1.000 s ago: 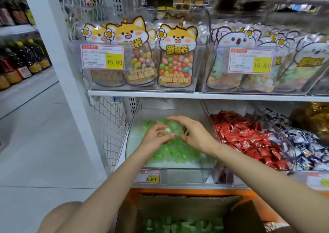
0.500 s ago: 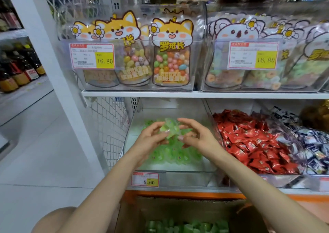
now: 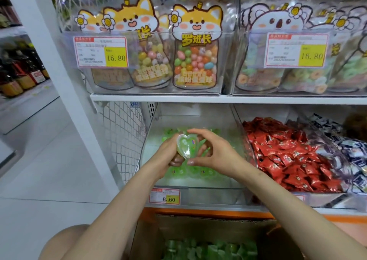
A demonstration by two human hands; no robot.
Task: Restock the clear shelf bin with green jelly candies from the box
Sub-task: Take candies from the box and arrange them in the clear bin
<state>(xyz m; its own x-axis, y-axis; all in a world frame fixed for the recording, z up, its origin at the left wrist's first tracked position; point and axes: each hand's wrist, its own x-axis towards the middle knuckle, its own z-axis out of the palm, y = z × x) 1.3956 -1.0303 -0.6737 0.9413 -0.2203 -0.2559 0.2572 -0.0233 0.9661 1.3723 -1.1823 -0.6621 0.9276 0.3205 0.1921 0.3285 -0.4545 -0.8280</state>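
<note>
A heart-shaped green jelly candy [image 3: 187, 145] is held up over the clear shelf bin [image 3: 208, 195]. My left hand [image 3: 168, 152] grips it from the left, fingers curled beneath. My right hand [image 3: 213, 150] arches over it from the right, thumb and fingertips touching its edge. Below both hands, a layer of green jelly candies [image 3: 196, 171] lies on the bin floor. The cardboard box [image 3: 151, 238] stands open under the shelf, with more green candies [image 3: 208, 248] inside.
A bin of red wrapped candies [image 3: 288, 154] sits right beside the clear bin, with dark-and-white packets [image 3: 349, 152] further right. Candy bags in clear bins [image 3: 194, 55] fill the shelf above. A white upright post [image 3: 65, 77] and wire mesh [image 3: 123, 136] stand left.
Both hands rose from the candy pile and now hold a single heart-shaped jelly up, its face turned toward me. The view moved closer to the shelf.
</note>
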